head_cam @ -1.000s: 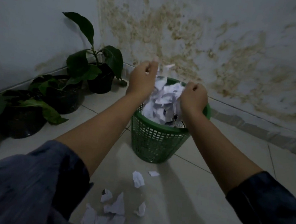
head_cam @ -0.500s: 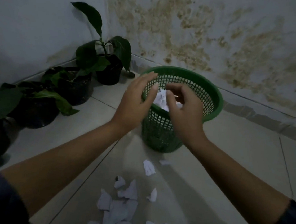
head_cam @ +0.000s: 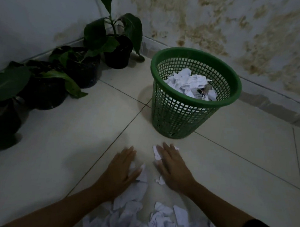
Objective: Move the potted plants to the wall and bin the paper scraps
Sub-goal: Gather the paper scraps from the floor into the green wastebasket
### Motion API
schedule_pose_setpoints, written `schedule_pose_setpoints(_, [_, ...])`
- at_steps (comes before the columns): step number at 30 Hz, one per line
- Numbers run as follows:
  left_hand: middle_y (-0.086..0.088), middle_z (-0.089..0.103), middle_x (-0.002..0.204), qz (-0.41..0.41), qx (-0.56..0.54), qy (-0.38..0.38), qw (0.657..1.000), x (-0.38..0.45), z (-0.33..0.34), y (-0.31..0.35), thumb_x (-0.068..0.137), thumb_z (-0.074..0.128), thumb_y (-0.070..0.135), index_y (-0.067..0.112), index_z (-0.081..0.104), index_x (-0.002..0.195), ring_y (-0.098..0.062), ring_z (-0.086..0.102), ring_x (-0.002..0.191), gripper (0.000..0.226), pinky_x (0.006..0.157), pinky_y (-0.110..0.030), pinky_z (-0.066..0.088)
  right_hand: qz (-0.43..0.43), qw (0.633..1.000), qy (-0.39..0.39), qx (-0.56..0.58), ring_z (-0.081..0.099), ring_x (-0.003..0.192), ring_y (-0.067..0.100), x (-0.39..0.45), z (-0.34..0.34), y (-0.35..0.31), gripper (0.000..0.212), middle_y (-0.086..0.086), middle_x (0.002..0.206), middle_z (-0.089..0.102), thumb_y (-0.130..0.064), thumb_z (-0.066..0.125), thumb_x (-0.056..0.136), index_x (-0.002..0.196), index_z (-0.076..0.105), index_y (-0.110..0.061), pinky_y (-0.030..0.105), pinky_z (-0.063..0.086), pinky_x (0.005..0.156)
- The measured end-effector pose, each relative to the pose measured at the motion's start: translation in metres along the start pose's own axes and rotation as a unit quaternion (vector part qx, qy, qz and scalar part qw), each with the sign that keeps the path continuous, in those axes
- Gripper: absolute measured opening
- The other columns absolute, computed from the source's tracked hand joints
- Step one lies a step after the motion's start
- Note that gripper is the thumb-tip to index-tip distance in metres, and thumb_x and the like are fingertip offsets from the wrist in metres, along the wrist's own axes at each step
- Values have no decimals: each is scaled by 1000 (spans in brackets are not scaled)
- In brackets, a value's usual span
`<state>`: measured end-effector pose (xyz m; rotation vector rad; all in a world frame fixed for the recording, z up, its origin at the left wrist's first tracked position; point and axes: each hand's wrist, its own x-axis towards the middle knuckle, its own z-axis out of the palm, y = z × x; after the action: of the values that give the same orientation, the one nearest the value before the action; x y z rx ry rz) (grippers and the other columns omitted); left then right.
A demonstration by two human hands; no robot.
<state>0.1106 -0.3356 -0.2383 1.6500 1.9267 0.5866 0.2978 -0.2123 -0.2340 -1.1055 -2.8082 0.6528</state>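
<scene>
Both hands flat on the tile, fingers spread, gripping nothing: left hand (head_cam: 121,171), right hand (head_cam: 172,167). Paper scraps (head_cam: 135,220) lie under and behind them; green bin (head_cam: 193,97) just ahead. Rake scraps inward, pinch 1 tight bundle, lift clear.

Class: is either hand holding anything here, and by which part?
Nothing is held: left hand and right hand lie flat, fingers straight, on paper scraps.

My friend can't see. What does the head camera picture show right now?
Two open hands, the left hand and right hand, press flat on paper scraps scattered on a tiled floor. Ahead stands a green basket holding paper, with potted plants lined along the wall.
</scene>
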Motion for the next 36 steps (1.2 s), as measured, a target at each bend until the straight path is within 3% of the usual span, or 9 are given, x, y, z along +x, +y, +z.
schedule_pose_setpoints(5, [7,-6,150,40,-12,-1,999,1,17,0,69,-6,86,21,-4,140,-7,-6,143,96,112,-16,-10,-81,995,58,28,17,143,20,-17,25,-19,61,6,153,26,-50,21,99,144,35,-12,33,9,118])
schedule_pose_setpoints(9, [9,13,154,96,-145,-54,983,-2,31,17,84,20,75,28,8,144,4,9,141,77,117,-21,8,-151,975,61,148,39,130,19,-44,25,-38,38,11,142,44,-17,43,96,133,48,-8,23,29,110])
schedule_pose_setpoints(14, [15,23,151,139,-233,-105,957,9,30,48,87,30,67,31,19,142,5,20,138,67,113,-15,16,-46,966,170,191,52,96,16,-67,-6,-24,31,8,106,54,-22,35,97,108,60,-6,26,44,83])
schedule_pose_setpoints(18, [21,14,150,219,-94,-113,965,35,35,69,85,18,73,37,15,141,10,11,138,67,114,-16,6,84,932,322,144,52,90,12,-89,-33,10,37,5,97,57,-27,32,96,99,63,-9,17,39,81])
schedule_pose_setpoints(21, [18,13,150,254,-24,-136,957,44,47,85,76,5,81,28,20,145,9,6,139,88,114,-19,-2,186,901,377,103,59,95,17,-123,-39,43,39,5,104,64,-28,31,94,103,65,-11,33,46,84])
schedule_pose_setpoints(25, [16,10,151,275,18,-190,942,41,73,96,69,-2,85,27,16,146,3,1,141,99,114,-22,-7,375,897,225,59,34,137,24,-177,-26,80,73,6,147,40,-59,9,86,136,48,-22,49,25,112])
schedule_pose_setpoints(30, [13,9,153,275,-70,-254,925,18,94,102,80,13,79,30,13,142,7,-4,140,79,114,-16,-9,300,942,67,133,-16,144,15,-204,-1,59,73,-17,150,-14,-84,-7,71,135,8,-52,33,-17,111])
schedule_pose_setpoints(33, [19,12,153,225,-146,-312,911,8,80,112,83,28,72,38,15,141,14,3,137,68,116,-17,5,253,927,7,277,-7,144,3,-205,-22,38,41,-26,151,1,-61,19,94,134,16,-55,33,-6,119])
schedule_pose_setpoints(36, [34,7,149,280,-108,-322,898,1,51,105,80,36,75,53,11,139,11,4,139,68,115,-17,3,151,959,18,238,5,145,2,-227,-49,31,68,-23,155,10,-60,46,88,146,15,-43,37,13,120])
